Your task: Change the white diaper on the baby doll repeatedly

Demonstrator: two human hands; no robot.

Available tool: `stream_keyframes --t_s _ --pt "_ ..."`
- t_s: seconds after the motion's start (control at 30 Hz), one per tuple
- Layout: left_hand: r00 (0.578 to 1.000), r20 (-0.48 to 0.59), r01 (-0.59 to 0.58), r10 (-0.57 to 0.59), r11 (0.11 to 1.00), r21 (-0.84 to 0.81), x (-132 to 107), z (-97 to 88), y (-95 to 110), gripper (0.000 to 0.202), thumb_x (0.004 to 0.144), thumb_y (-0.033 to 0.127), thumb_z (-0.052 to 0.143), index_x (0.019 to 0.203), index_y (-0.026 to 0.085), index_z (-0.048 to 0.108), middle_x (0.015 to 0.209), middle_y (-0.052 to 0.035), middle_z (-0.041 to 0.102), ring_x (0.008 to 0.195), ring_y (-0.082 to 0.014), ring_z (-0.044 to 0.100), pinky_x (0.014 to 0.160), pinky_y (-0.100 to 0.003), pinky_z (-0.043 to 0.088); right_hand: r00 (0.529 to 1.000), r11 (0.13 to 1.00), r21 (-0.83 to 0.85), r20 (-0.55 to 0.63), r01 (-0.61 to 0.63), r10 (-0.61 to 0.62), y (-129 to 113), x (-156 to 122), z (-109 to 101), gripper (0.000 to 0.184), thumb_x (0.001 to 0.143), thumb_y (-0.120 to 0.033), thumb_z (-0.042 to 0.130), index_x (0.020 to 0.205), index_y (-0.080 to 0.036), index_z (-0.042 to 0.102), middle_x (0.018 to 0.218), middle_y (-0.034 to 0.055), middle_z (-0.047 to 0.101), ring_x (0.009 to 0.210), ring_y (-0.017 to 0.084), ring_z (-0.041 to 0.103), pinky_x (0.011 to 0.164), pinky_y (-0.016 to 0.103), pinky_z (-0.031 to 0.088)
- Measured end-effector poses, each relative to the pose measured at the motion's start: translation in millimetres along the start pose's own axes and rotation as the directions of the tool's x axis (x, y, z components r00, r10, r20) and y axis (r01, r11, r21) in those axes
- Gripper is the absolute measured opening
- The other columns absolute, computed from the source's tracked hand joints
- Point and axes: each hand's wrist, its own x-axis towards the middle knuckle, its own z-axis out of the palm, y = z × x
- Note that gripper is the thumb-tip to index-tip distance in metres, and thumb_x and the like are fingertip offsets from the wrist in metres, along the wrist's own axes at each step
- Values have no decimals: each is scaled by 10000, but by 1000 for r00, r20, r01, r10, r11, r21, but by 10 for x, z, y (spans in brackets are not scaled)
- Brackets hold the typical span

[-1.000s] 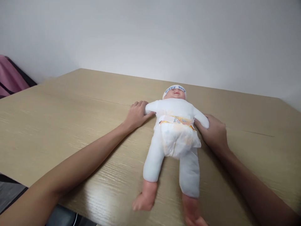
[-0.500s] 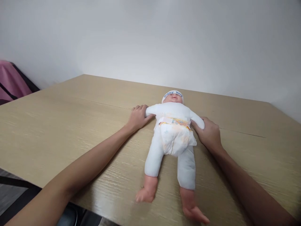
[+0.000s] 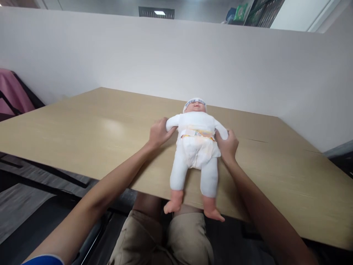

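Doll [image 3: 196, 121]: face up over the counter [image 3: 96, 129], head toward the wall [image 3: 154, 55], feet toward the person; whether its back rests flat or is held slightly off the surface is hard to tell from this angle.
Left hand [image 3: 160, 132]: fingers wrapped around one white-clad doll arm [image 3: 173, 122], thumb on the side nearer the body.
Right hand [image 3: 228, 144]: fingers grasping the opposite doll arm [image 3: 221, 130] near its end, thumb along the inner side beside the waist.
Diaper [image 3: 197, 151]: fastened around the doll's hips over the white cloth body, with a printed orange and yellow waistband [image 3: 199, 133] across the belly.
Headband [image 3: 195, 101]: white with blue lettering, blurred, across the doll's forehead.
Doll legs: spread apart, white down to the shins, with the bare feet [image 3: 212, 211] reaching past the counter's near edge.
Counter: pale wood-grain top with a thin seam, its far edge close to the wall.
Person: tan shorts [image 3: 187, 233] below the near edge, a bit of blue sleeve [image 3: 44, 260] at the lower left.
Left side: pink cloth [image 3: 13, 90] beyond the counter's end.
Above the wall: a green packet [image 3: 241, 12] in the space behind.
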Motion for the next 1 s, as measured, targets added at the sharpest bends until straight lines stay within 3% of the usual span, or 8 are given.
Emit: stream_keyframes --t_s 0.13,0.23,0.33,0.5,0.63,0.77,0.87,1.0 --pt "989 -88 94 -118 967 -235 -683 -704 527 427 945 588 727 1181 263 583 1177 -61 790 1026 -271 739 858 -375 553 998 964 258 -9 -59 63 -216 -320 -534 476 946 -722 631 1013 -250 648 989 81 773 907 282 697 790 368 546" --pt "966 -28 231 -259 900 -369 -1469 -1226 920 484 860 573 795 1155 295 531 1080 -34 760 964 -268 721 798 -380 570 993 921 385 118 -53 8 -356 -631 -1011 447 952 -692 661 1030 -251 674 993 96 770 949 290 699 795 370 562" --pt "951 171 310 -259 789 -530 -2336 -1545 1171 522 816 478 813 1185 319 480 1047 -18 732 902 -261 710 732 -374 572 954 918 391 295 -69 -54 -445 -1007 -1447 417 945 -649 713 1054 -247 707 1013 99 786 958 306 712 805 387 578" --pt "816 480 549 -322 690 -472 -3503 -1830 1117 454 755 396 794 1106 324 516 958 7 722 812 -280 705 701 -388 582 807 915 395 564 -79 -174 -559 -1794 -1840 319 972 -546 698 1097 -254 732 988 47 791 869 274 710 762 358 574" --pt "766 567 557 -302 752 -352 -4162 -2029 804 378 739 350 760 1088 331 615 969 10 784 848 -313 758 760 -390 607 749 892 448 609 -52 -262 -674 -2417 -1759 216 989 -418 682 1123 -255 727 1021 44 803 928 277 729 849 369 578" --pt "711 580 615 -398 751 -239 -4614 -2020 514 455 707 424 784 1117 312 625 989 -19 828 897 -351 810 782 -388 639 645 860 505 680 -70 -347 -708 -2726 -1415 248 1028 -458 708 1151 -248 757 1120 64 831 997 278 746 916 383 580" --pt "666 599 664 -445 720 -203 -4732 -1878 427 449 812 568 765 1117 293 584 1004 -26 829 944 -341 821 841 -393 650 574 846 522 729 -112 -374 -604 -2757 -1055 344 1050 -561 700 1136 -236 775 1071 52 828 973 258 737 892 369 584" --pt "594 659 709 -462 688 -157 -4651 -1690 475 479 899 678 720 1106 278 557 1054 -52 832 999 -332 819 898 -403 649 553 854 501 756 -143 -351 -342 -2749 -600 407 1032 -619 704 1096 -230 805 1031 49 834 961 259 747 896 386 597"
